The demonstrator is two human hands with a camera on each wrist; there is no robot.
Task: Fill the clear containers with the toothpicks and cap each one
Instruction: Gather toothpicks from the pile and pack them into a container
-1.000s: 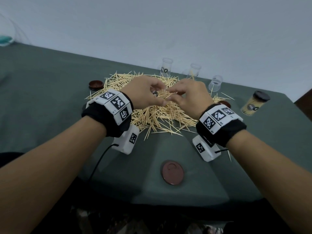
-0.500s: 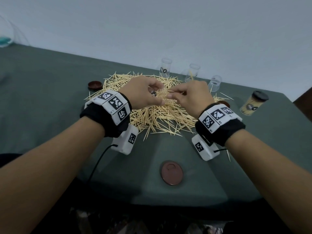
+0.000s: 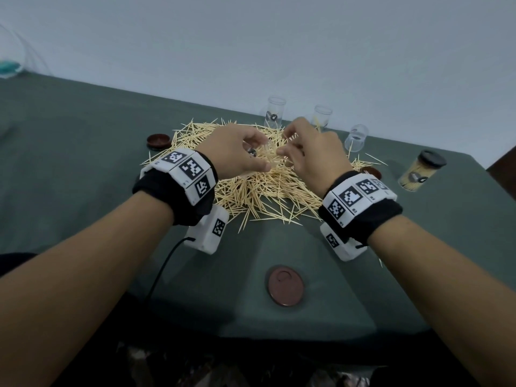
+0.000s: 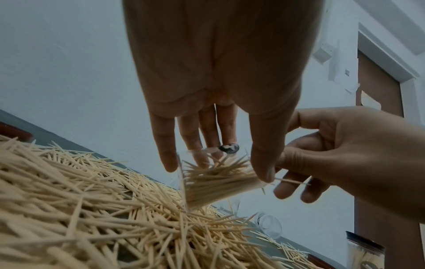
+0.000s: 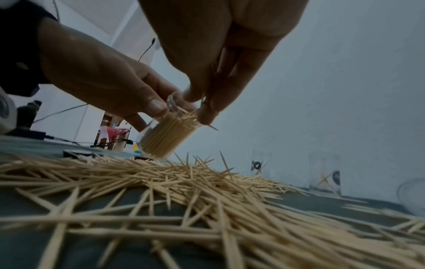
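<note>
right hand lifted, fingers seemingly at container mouth

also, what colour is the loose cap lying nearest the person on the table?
Reddish brown; the loose cap shows best in the head view.

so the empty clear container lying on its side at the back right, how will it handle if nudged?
The tipped container is round and on its side, so it would probably roll. It looks thin and empty, so likely very light. Smooth clear walls may be slippery.

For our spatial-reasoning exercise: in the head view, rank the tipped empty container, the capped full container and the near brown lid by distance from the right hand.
1. Tipped empty container, just beyond the right hand.
2. Capped full container, far right.
3. Near brown lid, by the table's front edge.
</note>
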